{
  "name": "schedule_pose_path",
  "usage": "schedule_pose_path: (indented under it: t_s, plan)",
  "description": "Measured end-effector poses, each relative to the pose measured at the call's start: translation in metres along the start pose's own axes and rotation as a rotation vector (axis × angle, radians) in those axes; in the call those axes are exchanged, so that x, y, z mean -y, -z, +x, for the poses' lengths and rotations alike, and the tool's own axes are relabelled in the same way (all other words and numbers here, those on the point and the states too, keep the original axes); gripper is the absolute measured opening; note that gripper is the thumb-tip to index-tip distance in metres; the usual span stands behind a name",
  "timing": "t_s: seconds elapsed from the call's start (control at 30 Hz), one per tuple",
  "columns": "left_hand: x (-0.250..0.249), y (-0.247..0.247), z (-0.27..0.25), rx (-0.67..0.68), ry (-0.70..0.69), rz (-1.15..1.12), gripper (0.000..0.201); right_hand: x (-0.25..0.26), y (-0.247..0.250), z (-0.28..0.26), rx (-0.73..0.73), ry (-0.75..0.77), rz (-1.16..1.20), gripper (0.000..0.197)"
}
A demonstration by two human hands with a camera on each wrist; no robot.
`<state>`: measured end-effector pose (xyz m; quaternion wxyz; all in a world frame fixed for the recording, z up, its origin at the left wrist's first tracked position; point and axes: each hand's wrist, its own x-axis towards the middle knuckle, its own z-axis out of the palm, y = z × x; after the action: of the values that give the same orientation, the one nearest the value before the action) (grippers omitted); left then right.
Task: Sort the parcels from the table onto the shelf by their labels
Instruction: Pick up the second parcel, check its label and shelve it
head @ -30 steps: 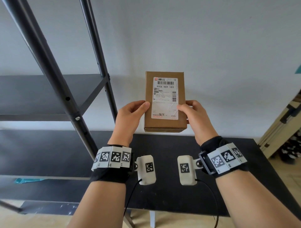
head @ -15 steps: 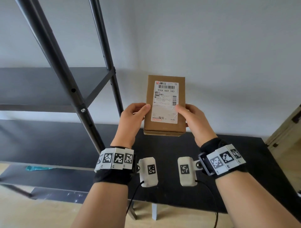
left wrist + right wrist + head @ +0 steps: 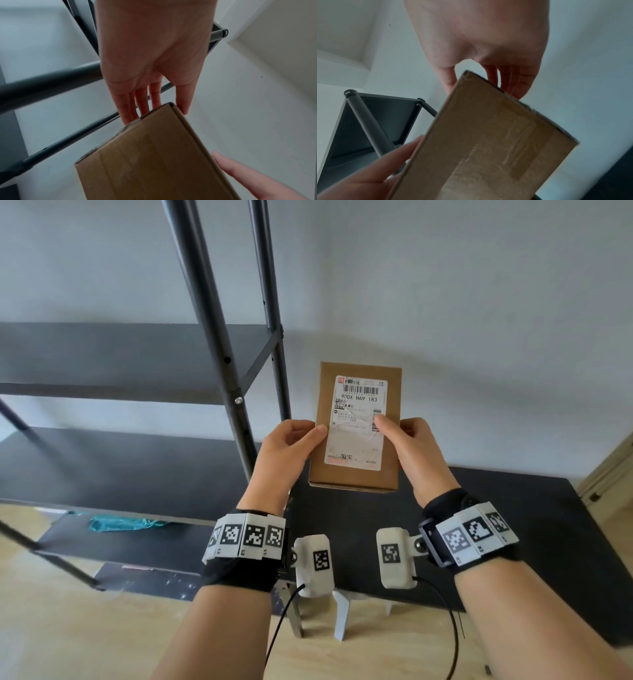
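Observation:
A brown cardboard parcel (image 3: 356, 460) with a white shipping label (image 3: 358, 419) facing me is held upright in the air above the black table (image 3: 513, 542). My left hand (image 3: 291, 440) grips its left edge, thumb on the front and fingers behind. My right hand (image 3: 407, 440) grips the right edge the same way, thumb on the label. In the left wrist view the parcel (image 3: 154, 155) shows its taped underside, with my left fingers (image 3: 142, 105) at its corner. The right wrist view shows the parcel (image 3: 488, 142) pinched between thumb and fingers (image 3: 513, 81).
A dark metal shelf (image 3: 102, 354) with slanted posts (image 3: 219, 337) stands to the left, with several empty boards. A teal bag (image 3: 126, 523) lies on the lowest board. A white wall is behind. A wooden frame (image 3: 609, 467) stands at the right edge.
The parcel has stayed in both hands; my thumbs have slid a little higher along its sides, and the view has shifted so that the shelf sits more toward the centre.

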<state>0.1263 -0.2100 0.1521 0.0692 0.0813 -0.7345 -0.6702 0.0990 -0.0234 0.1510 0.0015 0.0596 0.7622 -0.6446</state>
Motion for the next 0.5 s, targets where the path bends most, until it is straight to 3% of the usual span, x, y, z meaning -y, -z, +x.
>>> schedule_pose_path:
  t_s: [0.5]
  plan:
    - [0.029, 0.138, -0.124, -0.080, 0.051, -0.045, 0.028, -0.011, -0.099, -0.144, 0.120, -0.036, -0.020, 0.056]
